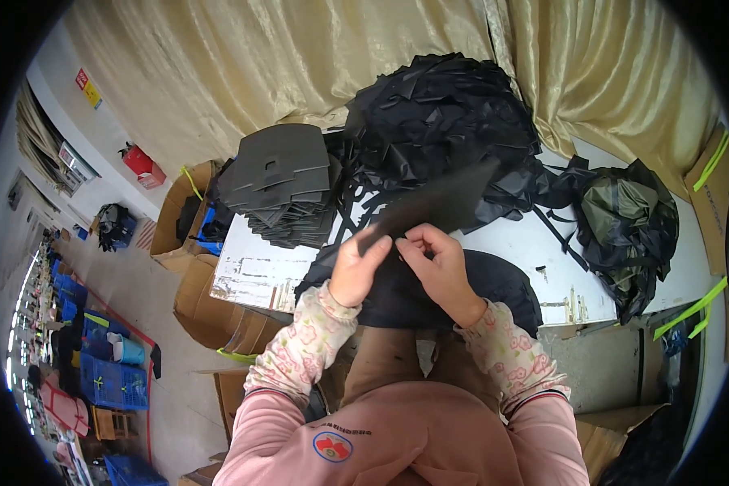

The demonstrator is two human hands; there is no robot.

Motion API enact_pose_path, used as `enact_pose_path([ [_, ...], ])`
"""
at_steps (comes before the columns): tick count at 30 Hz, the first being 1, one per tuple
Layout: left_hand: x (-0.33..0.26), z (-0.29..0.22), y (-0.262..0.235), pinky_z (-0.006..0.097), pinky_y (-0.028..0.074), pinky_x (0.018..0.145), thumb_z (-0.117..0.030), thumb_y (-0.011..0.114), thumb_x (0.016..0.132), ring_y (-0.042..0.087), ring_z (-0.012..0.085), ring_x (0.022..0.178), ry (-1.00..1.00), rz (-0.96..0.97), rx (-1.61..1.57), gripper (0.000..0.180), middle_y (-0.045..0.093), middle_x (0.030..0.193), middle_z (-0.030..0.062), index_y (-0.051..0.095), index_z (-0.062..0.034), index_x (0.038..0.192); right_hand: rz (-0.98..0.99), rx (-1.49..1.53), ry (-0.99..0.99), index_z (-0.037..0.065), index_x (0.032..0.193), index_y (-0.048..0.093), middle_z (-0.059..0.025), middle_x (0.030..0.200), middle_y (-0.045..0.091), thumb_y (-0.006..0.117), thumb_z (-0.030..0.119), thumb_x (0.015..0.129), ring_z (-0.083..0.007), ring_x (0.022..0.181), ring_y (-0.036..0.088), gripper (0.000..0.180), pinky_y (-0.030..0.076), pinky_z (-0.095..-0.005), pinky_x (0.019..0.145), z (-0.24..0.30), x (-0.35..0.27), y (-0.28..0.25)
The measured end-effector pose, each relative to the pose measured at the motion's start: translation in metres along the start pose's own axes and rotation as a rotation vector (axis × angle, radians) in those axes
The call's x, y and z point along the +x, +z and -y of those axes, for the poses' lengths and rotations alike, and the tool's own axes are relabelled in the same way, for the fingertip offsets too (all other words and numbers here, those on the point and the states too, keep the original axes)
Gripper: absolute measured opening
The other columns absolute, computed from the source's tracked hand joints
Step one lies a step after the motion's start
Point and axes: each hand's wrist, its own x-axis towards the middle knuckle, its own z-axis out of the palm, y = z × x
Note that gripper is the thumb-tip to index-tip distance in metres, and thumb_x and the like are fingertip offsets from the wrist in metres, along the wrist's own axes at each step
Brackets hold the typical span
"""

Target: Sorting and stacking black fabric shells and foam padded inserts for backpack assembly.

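Observation:
My left hand (358, 269) grips the near end of a flat black panel (437, 202) that points up and to the right over the white table (255, 271). My right hand (433, 259) pinches the same panel just beside the left, fingers curled on its lower edge. Under both hands lies a dark fabric piece (494, 283) at the table's front edge. A stack of grey-black cut panels (279, 182) sits on the table to the left. A heap of loose black fabric pieces (441, 109) is piled behind the held panel.
A black and olive bag (624, 223) lies at the table's right. Open cardboard boxes (198, 300) stand on the floor to the left, blue crates (109, 381) farther left. A gold curtain (300, 57) hangs behind the table. Another box (713, 194) is at the right.

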Motion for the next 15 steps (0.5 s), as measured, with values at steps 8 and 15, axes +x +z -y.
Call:
enact_pose_path([
  [8, 0.007, -0.017, 0.004, 0.051, 0.031, 0.109, 0.008, 0.058, 0.073, 0.052, 0.029, 0.123, 0.624, 0.332, 1.01, 0.053, 0.06, 0.125, 0.0129, 0.058, -0.0057, 0.125, 0.344, -0.403, -0.249, 0.006, 0.135, 0.044, -0.0107, 0.132, 0.051, 0.06, 0.013, 0.088, -0.0247, 0.12, 0.05, 0.05, 0.038, -0.0394, 0.103, -0.014, -0.015, -0.082],
  [15, 0.016, -0.037, -0.009, 0.047, 0.032, 0.109, -0.012, 0.075, 0.067, 0.051, 0.0288, 0.124, 0.57, 0.551, 1.077, 0.07, 0.054, 0.133, 0.0135, 0.051, -0.0055, 0.132, 0.147, 0.487, 0.469, 0.002, 0.121, 0.051, -0.0044, 0.104, 0.061, 0.061, 0.004, 0.087, -0.0127, 0.088, 0.061, 0.035, 0.052, -0.0271, 0.074, 0.042, -0.03, -0.112],
])
